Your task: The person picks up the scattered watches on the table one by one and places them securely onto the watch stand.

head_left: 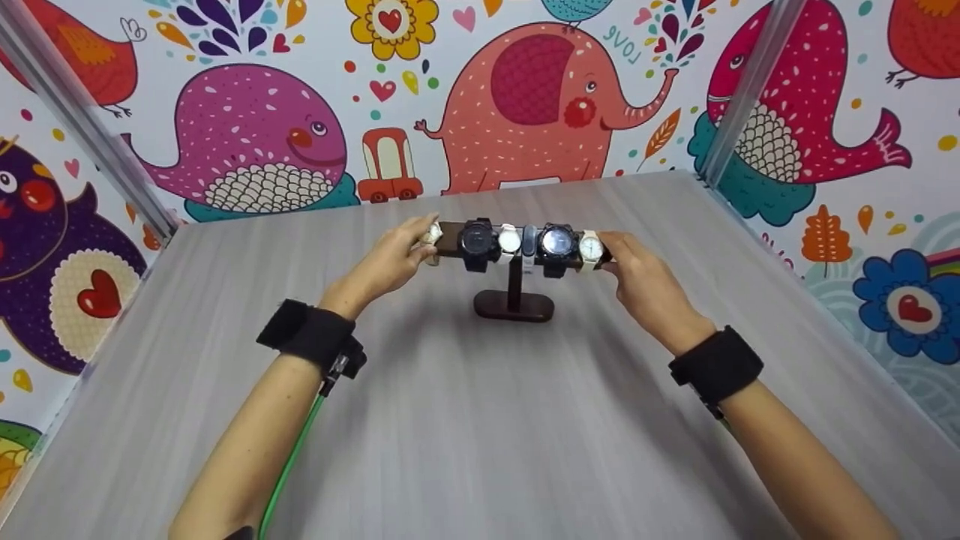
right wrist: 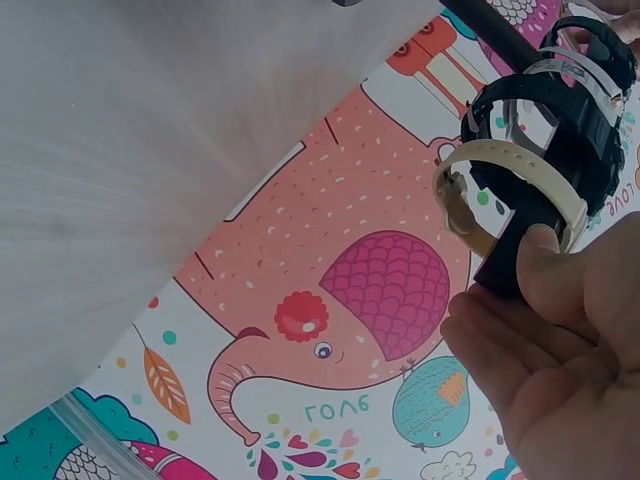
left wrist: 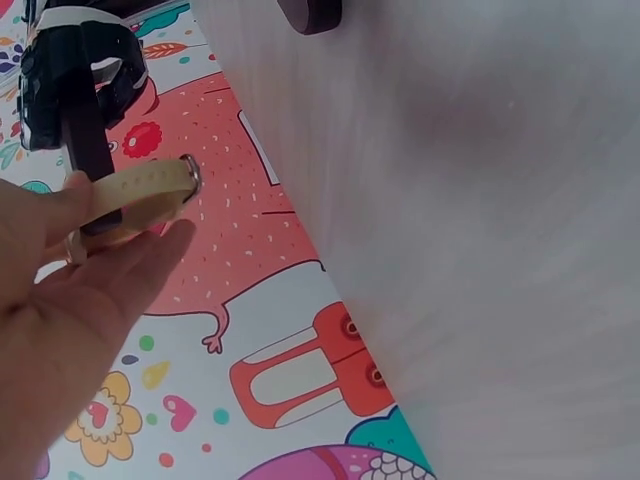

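Note:
A dark brown T-shaped watch stand (head_left: 514, 307) stands upright on the table, several watches strapped around its bar. My left hand (head_left: 379, 262) pinches a cream-strapped watch (left wrist: 140, 190) at the bar's left end; in the left wrist view its strap loops around the bar tip. The right hand (head_left: 652, 289) grips the bar's right end, thumb on the bar (right wrist: 508, 250), beside another cream-strapped watch (head_left: 591, 247). Between them hang a black watch (head_left: 477, 238), a white watch (head_left: 509, 240), a slim dark-faced band (head_left: 529, 241) and a second black watch (head_left: 557, 241).
The grey wood-grain table (head_left: 450, 435) reaches to walls printed with cartoon animals (head_left: 540, 112). Metal posts (head_left: 750, 97) rise at the back corners. Black straps (head_left: 720, 367) wrap both wrists, and a green cable (head_left: 289, 465) runs along the left forearm.

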`<action>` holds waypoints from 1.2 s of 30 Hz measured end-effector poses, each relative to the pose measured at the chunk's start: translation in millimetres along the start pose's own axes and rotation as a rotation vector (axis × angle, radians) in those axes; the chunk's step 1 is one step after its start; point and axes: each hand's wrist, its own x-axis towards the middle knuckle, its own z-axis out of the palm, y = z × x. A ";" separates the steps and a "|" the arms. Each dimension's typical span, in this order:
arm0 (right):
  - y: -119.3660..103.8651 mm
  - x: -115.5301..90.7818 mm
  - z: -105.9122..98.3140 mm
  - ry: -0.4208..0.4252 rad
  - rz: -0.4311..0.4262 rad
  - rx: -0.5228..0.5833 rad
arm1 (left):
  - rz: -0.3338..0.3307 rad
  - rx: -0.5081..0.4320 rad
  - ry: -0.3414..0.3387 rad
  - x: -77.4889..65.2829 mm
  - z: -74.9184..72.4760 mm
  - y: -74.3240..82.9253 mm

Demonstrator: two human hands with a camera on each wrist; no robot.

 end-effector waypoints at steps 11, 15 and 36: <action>1.3 0.8 -1.9 -0.040 0.023 0.020 | -0.020 -0.065 -0.032 0.6 0.9 1.7; 1.1 1.5 -2.6 -0.040 0.019 0.024 | -0.028 -0.045 -0.031 1.4 1.1 4.3; 0.4 3.0 -1.2 -0.017 0.010 0.020 | 0.028 -0.083 -0.012 4.4 3.0 0.8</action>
